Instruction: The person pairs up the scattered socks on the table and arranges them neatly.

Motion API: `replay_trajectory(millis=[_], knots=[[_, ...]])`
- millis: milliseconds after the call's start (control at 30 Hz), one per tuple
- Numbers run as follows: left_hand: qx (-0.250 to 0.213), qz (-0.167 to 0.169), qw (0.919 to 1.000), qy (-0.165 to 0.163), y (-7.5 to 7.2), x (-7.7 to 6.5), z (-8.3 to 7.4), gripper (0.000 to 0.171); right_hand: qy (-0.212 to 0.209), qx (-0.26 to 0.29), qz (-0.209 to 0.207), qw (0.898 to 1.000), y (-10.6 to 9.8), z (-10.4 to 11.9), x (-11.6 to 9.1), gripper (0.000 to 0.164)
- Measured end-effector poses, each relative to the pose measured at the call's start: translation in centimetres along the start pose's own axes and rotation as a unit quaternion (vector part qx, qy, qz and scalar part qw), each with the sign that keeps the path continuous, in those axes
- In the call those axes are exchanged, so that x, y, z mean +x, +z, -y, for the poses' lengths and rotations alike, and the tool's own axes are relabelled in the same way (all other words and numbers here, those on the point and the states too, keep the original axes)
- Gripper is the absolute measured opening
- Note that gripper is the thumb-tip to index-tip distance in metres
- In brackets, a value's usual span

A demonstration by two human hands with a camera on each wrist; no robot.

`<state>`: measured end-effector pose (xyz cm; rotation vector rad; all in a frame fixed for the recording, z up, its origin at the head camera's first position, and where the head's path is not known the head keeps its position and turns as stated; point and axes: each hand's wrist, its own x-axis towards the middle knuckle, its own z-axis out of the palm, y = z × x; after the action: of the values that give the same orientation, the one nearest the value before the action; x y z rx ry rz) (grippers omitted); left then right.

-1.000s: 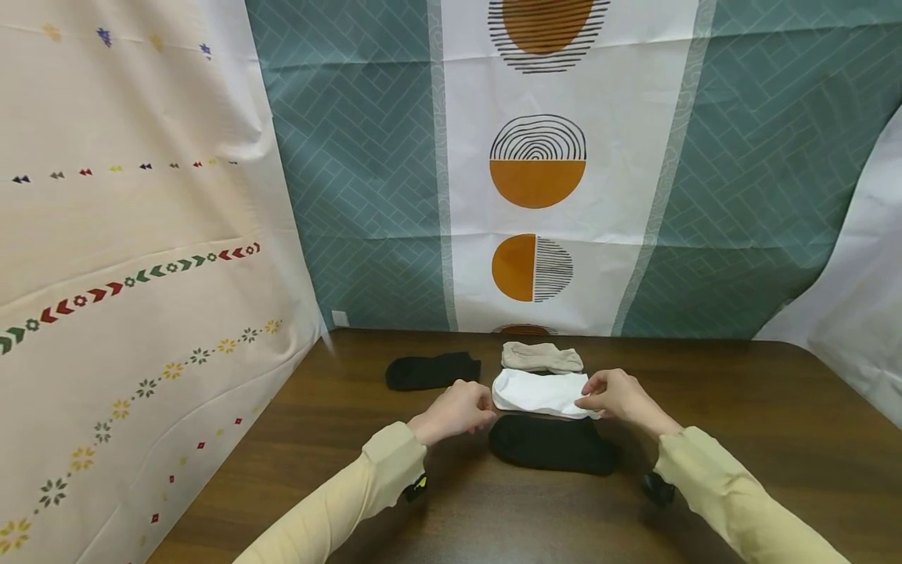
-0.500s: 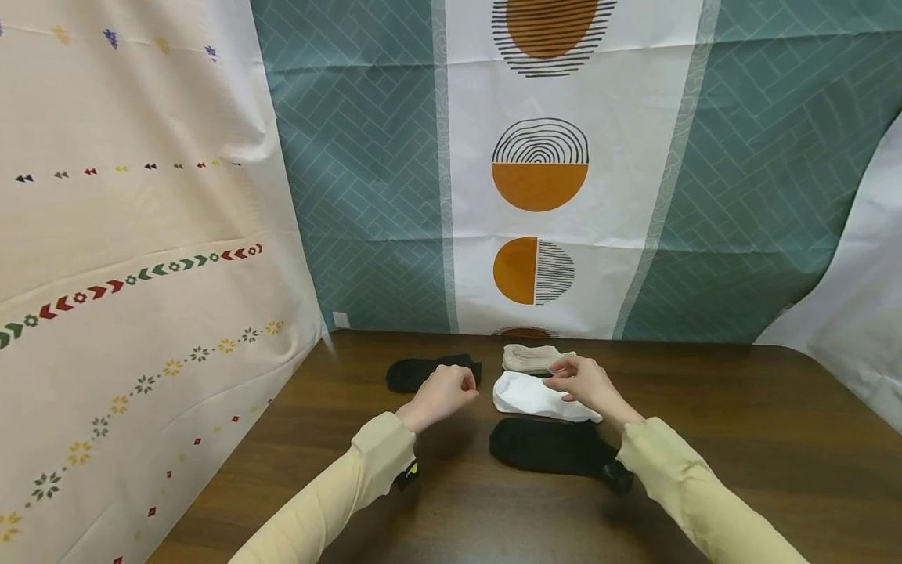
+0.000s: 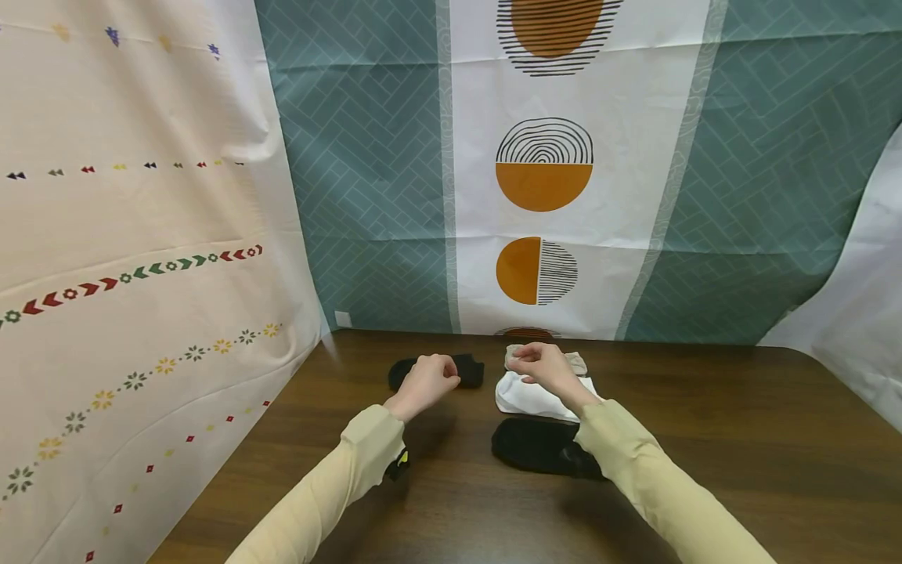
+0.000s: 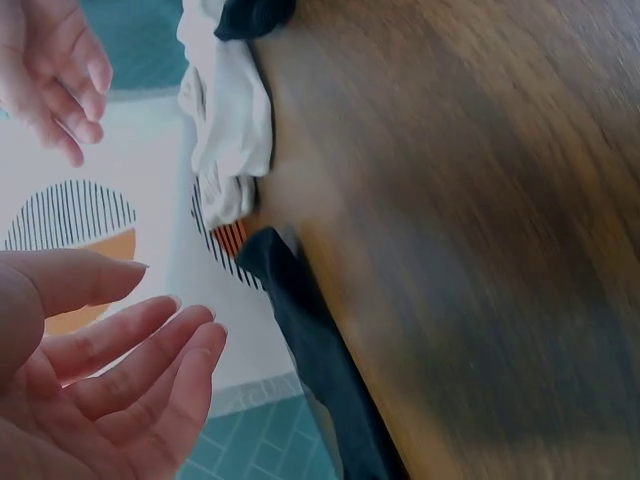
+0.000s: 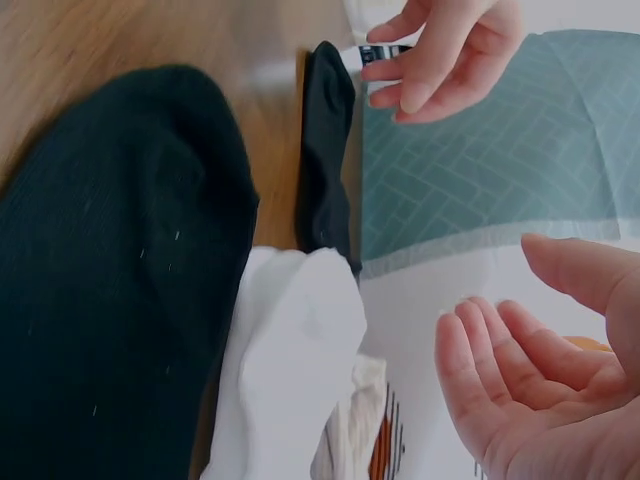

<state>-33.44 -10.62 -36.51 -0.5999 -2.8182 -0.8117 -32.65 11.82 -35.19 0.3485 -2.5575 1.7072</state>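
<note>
My left hand [image 3: 425, 384] hovers over the back-left black sock [image 3: 468, 370], its fingers loosely bent and holding nothing. In the left wrist view that sock lies beyond the fingertips. My right hand [image 3: 548, 370] is raised above the white sock [image 3: 524, 398] and overlaps the beige sock [image 3: 578, 363] behind it. Thumb and fingers stand apart on this hand [image 5: 550, 380], with nothing between them. Nearest me lies a larger dark sock [image 3: 524, 445], flat, its right end hidden behind my right sleeve.
A brown wooden table [image 3: 451, 509] carries the socks. Behind it hangs a teal and white patterned curtain [image 3: 373, 196]; a cream embroidered cloth [image 3: 141, 219] hangs along the left side. More white cloth [image 3: 853, 329] hangs at the right.
My right hand has left the white sock's right end, rising and moving left. My left hand has moved left and away from me, from beside the white sock to over the back-left black one.
</note>
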Motion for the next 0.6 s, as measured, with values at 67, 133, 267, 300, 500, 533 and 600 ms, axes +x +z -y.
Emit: replay_trajectory(millis=[67, 133, 267, 300, 500, 533, 600], knots=[[-0.003, -0.010, 0.9999, -0.004, -0.1, 0.1, 0.4, 0.006, 0.002, 0.003, -0.004, 1.000, 0.5, 0.1, 0.3, 0.037], [-0.004, -0.023, 0.9997, -0.006, -0.2, 0.2, 0.7, 0.007, 0.006, 0.007, -0.010, 1.000, 0.9, 0.1, 0.5, 0.038], [-0.005, -0.048, 0.9988, -0.006, -0.3, 0.5, 1.2, 0.009, 0.017, 0.013, -0.020, 1.000, 1.5, 0.0, 0.9, 0.037], [-0.004, -0.052, 0.9986, -0.007, -0.3, 0.5, 1.3, 0.009, 0.019, 0.015, -0.023, 0.999, 1.6, -0.1, 1.0, 0.037], [0.000, -0.064, 0.9978, -0.020, -0.5, 0.6, 1.7, 0.009, 0.024, 0.021, -0.028, 0.999, 2.1, -0.2, 1.5, 0.035], [0.001, -0.066, 0.9976, -0.022, -0.5, 0.5, 1.8, 0.009, 0.025, 0.022, -0.027, 0.999, 2.2, -0.2, 1.6, 0.034], [0.001, -0.071, 0.9971, -0.025, -0.6, 0.5, 2.0, 0.009, 0.030, 0.023, -0.027, 0.999, 2.4, -0.3, 1.7, 0.033]])
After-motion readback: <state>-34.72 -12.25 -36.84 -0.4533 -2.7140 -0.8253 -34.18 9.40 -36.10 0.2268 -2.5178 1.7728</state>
